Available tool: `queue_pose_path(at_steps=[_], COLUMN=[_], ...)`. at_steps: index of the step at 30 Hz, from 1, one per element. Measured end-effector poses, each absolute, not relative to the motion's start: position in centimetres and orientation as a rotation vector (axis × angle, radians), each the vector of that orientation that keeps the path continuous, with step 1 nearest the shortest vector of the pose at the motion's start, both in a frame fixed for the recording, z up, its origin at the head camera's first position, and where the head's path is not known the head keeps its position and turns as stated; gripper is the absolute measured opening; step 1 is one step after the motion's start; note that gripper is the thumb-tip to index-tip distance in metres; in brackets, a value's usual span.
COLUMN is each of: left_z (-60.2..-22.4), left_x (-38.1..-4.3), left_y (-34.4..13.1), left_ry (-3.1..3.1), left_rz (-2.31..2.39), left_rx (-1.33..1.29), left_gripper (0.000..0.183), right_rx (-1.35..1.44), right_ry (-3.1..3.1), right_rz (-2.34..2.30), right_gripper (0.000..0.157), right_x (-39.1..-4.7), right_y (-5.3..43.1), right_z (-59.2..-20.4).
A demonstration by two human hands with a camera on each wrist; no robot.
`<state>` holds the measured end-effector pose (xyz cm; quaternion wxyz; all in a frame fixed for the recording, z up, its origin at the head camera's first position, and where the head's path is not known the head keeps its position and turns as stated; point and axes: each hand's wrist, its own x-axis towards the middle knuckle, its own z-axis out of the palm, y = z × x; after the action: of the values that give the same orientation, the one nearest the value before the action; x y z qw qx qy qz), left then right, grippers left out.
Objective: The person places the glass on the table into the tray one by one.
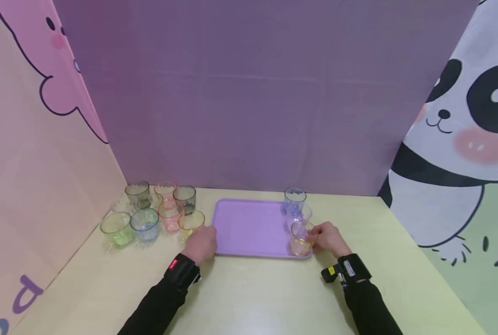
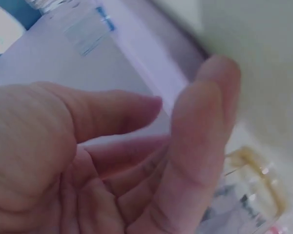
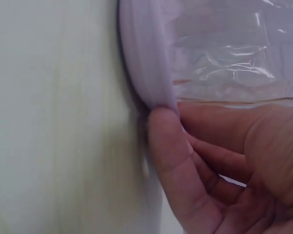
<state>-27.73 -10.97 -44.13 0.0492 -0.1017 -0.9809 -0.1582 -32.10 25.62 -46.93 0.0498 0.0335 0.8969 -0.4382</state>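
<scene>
A purple tray point(image 1: 251, 229) lies flat on the table. My left hand point(image 1: 202, 244) is at its front left edge, thumb over the rim and fingers point(image 2: 195, 141) curled along the outside. At the front right corner, my right hand point(image 1: 329, 238) pinches the rim point(image 3: 149, 58) between thumb and fingers. Three glasses stand in a row along the tray's right side: a blue glass point(image 1: 295, 197) at the back, a pale one point(image 1: 294, 217) partly hidden in the middle, and a yellow-tinted glass point(image 1: 300, 244) in front, beside my right hand.
Several tinted glasses cluster on the table left of the tray, among them a green glass point(image 1: 117, 231), a blue glass point(image 1: 145, 227) and a yellow glass point(image 1: 190, 220) close to my left hand. A purple wall point(image 1: 249, 116) rises behind the table point(image 1: 257, 298).
</scene>
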Motion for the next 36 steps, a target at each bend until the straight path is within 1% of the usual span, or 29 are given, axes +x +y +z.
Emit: queue_pose_path(at_steps=[4, 9, 15, 22, 28, 31, 36], left_z=[-42.7, -41.3, -41.0, -41.6, -42.0, -42.3, -42.5], left_x=[-27.6, -28.0, -28.4, -28.7, -28.7, -28.9, -29.0], left_y=[-11.5, -12.7, -14.8, -16.0, -15.9, -15.8, -15.5], left_ry=[-2.911, -2.748, -2.726, -2.757, -2.802, -2.798, -2.787], left_rz=[-0.518, -0.519, -0.543, -0.471, -0.381, -0.31, -0.387], left_rx=[-0.286, -0.211, -0.108, -0.038, -0.012, -0.026, -0.03], left_gripper=[0.018, 0.032, 0.032, 0.06, 0.074, 0.075, 0.061], right_rx=[0.084, 0.059, 0.062, 0.078, 0.064, 0.06, 0.08], right_ry=[2.741, 2.763, 2.757, 2.758, 2.745, 2.742, 2.758], right_rz=[-1.329, -1.327, -1.329, -1.341, -1.36, -1.36, -1.355], right_gripper=[0.006, 0.005, 0.006, 0.015, 0.013, 0.008, 0.004], right_x=[-32.1, -32.1, -32.0, -31.9, -31.9, -31.9, -31.9], right_y=[25.6, 25.7, 25.6, 25.4, 25.5, 25.5, 25.6], right_z=[-46.9, -47.0, -46.9, -46.9, -47.1, -47.1, -47.1])
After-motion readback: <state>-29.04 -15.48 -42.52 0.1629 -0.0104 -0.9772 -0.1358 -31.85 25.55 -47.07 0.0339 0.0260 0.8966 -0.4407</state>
